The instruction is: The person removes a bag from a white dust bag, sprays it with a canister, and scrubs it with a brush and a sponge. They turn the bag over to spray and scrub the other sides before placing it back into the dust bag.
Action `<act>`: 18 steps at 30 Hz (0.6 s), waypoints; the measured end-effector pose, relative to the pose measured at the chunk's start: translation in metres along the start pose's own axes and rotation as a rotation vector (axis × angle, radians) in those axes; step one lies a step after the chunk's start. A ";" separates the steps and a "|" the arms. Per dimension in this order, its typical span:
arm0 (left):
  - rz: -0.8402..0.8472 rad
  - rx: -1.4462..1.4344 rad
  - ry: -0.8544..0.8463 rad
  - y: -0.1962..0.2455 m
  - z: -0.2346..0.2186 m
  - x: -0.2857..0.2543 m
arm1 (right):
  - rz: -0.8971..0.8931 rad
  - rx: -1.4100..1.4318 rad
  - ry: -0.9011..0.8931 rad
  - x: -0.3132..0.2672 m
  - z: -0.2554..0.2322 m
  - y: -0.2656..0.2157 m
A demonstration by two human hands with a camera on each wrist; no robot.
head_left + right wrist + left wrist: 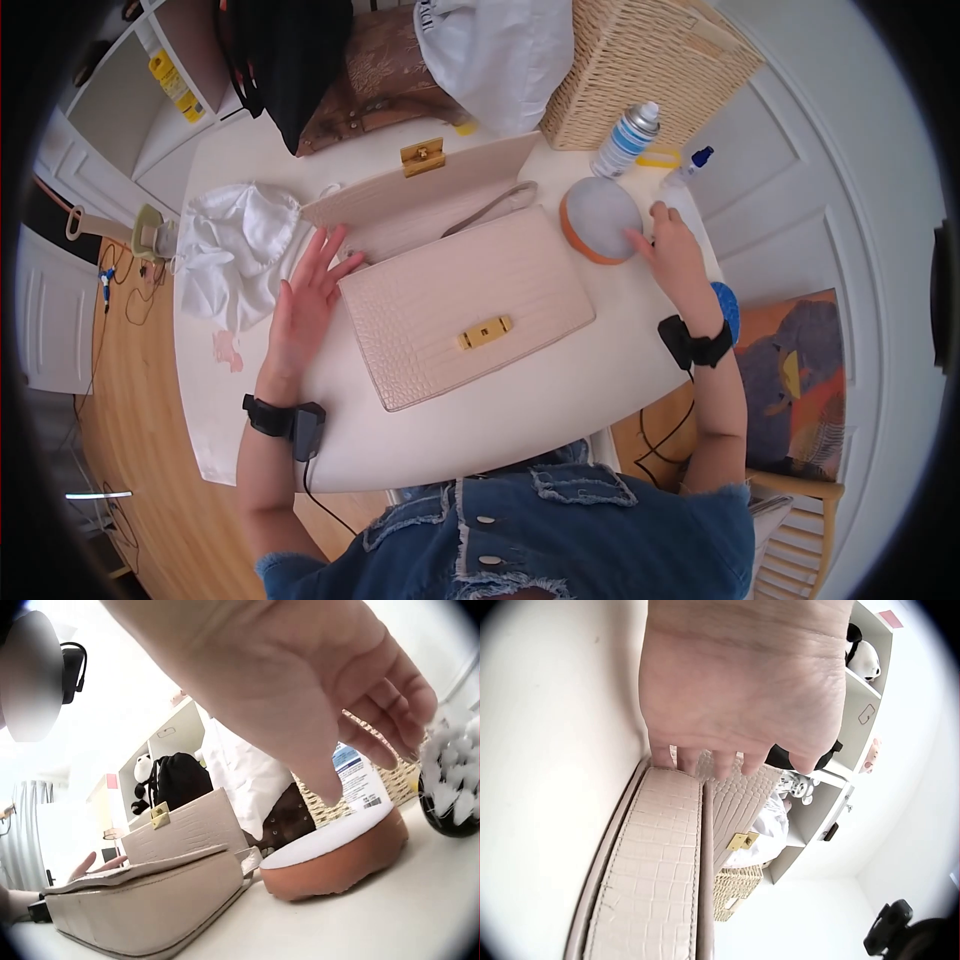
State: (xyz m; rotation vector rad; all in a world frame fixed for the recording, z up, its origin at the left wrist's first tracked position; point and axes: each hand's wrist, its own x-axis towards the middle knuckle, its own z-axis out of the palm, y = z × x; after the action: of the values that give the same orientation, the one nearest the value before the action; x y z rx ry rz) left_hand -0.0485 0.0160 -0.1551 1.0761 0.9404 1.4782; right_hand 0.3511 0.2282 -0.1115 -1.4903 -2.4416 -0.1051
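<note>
A pale pink crocodile-embossed handbag (470,290) lies on the white table, its flap (425,190) folded back and a gold clasp plate (486,331) on its front. Beside the bag's left end is my left hand (310,295), fingers spread; in the left wrist view the fingertips reach the bag's edge. My right hand (676,262) hovers at the right edge of a round pad (603,217) with a grey top and orange side. Its fingers are loosely bent, with nothing between them. The right wrist view shows the pad (337,859) resting on the table below the hand.
A white cloth bag (235,250) lies at the left. Along the back stand a brown bag (375,80), a wicker basket (650,70) and a spray can (626,140). A blue-capped bottle (690,165) is at the right, near something black with white tufts (452,780).
</note>
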 end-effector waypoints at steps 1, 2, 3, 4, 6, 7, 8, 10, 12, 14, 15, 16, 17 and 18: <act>-0.010 0.006 0.015 0.000 0.000 0.000 | 0.003 0.002 0.003 0.005 0.007 0.001; -0.009 0.009 0.014 0.000 0.000 0.000 | -0.010 0.015 0.013 0.009 0.017 0.002; -0.010 0.012 0.011 -0.001 0.000 0.000 | -0.026 0.030 0.024 0.012 0.022 0.001; -0.009 0.016 0.011 -0.001 -0.001 -0.001 | -0.029 0.034 0.028 0.015 0.022 -0.003; -0.014 0.022 0.015 -0.001 -0.001 -0.001 | 0.069 -0.008 -0.115 0.020 0.022 -0.013; -0.023 0.022 0.015 0.000 -0.001 -0.002 | 0.065 -0.006 -0.115 0.022 0.024 -0.013; -0.022 0.024 0.019 0.000 -0.001 -0.002 | 0.074 0.042 -0.138 0.024 0.027 -0.011; -0.024 0.036 0.010 0.002 0.001 -0.002 | 0.082 0.088 -0.163 0.026 0.031 -0.004; -0.025 0.037 0.012 0.002 0.002 -0.002 | 0.035 0.205 -0.051 0.026 0.033 0.005; -0.020 0.036 0.021 0.002 0.001 -0.002 | 0.051 0.303 -0.098 0.027 0.027 0.015; -0.023 0.037 0.013 0.001 0.000 -0.002 | 0.071 0.402 -0.146 0.028 0.023 0.019; -0.026 0.038 0.006 0.001 -0.001 -0.003 | 0.060 0.400 -0.150 0.029 0.016 0.021; -0.024 0.035 0.016 0.001 -0.001 -0.003 | 0.167 0.646 -0.209 0.030 0.007 0.022; -0.024 0.023 0.016 0.001 0.000 -0.003 | 0.279 0.890 -0.268 0.030 -0.002 0.021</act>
State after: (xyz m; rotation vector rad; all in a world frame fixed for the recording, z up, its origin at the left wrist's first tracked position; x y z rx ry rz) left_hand -0.0487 0.0126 -0.1548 1.0679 0.9806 1.4609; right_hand 0.3568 0.2634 -0.1031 -1.4079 -1.9479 1.1342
